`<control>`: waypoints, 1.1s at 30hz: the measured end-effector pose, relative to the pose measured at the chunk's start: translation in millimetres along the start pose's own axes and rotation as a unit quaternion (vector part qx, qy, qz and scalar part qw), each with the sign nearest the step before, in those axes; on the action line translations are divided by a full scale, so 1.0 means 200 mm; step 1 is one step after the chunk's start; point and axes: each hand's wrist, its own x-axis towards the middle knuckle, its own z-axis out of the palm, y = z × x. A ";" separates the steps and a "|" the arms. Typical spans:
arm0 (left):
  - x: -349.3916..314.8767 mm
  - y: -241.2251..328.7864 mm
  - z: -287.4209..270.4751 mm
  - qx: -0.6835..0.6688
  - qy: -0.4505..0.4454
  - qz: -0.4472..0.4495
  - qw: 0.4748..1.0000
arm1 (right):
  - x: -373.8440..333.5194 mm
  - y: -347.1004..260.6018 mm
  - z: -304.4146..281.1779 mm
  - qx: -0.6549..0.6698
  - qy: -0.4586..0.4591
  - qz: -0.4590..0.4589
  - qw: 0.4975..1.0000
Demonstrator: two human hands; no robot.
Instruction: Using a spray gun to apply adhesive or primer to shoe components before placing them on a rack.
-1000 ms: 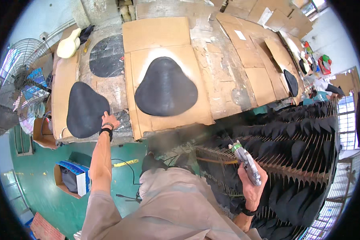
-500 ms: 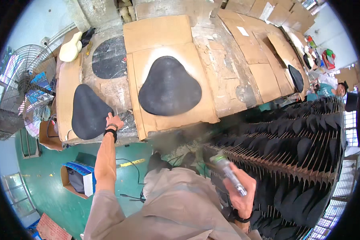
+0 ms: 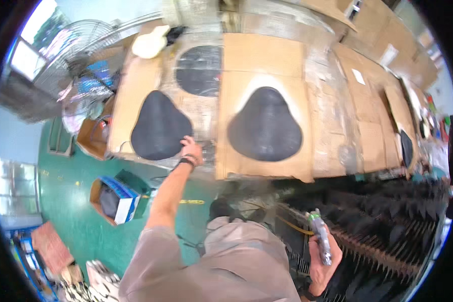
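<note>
A black pad [image 3: 161, 126], shaped like a broad saddle, lies at the left on the table's front part. The fingers of my left hand [image 3: 191, 151] are closed at its lower right corner. A second black saddle-shaped pad [image 3: 265, 126] lies flat to the right on a cardboard sheet [image 3: 261, 53], with a white halo on the cardboard round its upper edge. My right hand [image 3: 325, 267] is wrapped round a silver tool with a green top, which looks like a spray gun [image 3: 321, 236]. It is held low in front of the table, near my right side.
At right stands a rack [image 3: 387, 241] packed with black pads on thin prongs. A yellow hose [image 3: 294, 225] hangs beside it. A blue and white box [image 3: 117, 200] stands on the green floor at left. Behind it are a cardboard box [image 3: 93, 141] and a fan [image 3: 80, 45].
My view has swung left, so the table appears farther right. My left hand stays at the left pad's corner, and the spray gun stays in my right hand.
</note>
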 end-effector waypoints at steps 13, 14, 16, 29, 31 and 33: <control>-0.16 -0.26 0.19 -0.605 0.399 -0.196 0.661 | 0.13 -0.01 0.22 0.018 -0.121 0.042 0.992; -0.15 -0.28 0.26 -0.600 0.426 -0.199 0.647 | 0.14 -0.02 0.24 0.014 -0.124 0.042 0.991; -0.17 -0.31 0.29 -0.569 0.439 -0.264 0.644 | 0.16 -0.03 0.28 -0.023 -0.101 0.032 0.994; -0.17 -0.84 0.88 -0.648 0.266 -0.608 0.375 | 0.20 0.00 0.42 -0.028 -0.136 0.075 0.987; -0.16 -0.86 0.78 -0.819 0.288 -0.465 0.173 | 0.21 0.02 0.44 -0.024 -0.141 0.050 0.988; -0.17 -0.95 0.66 -0.882 0.311 -0.334 0.116 | 0.22 0.02 0.43 -0.045 -0.143 0.042 0.988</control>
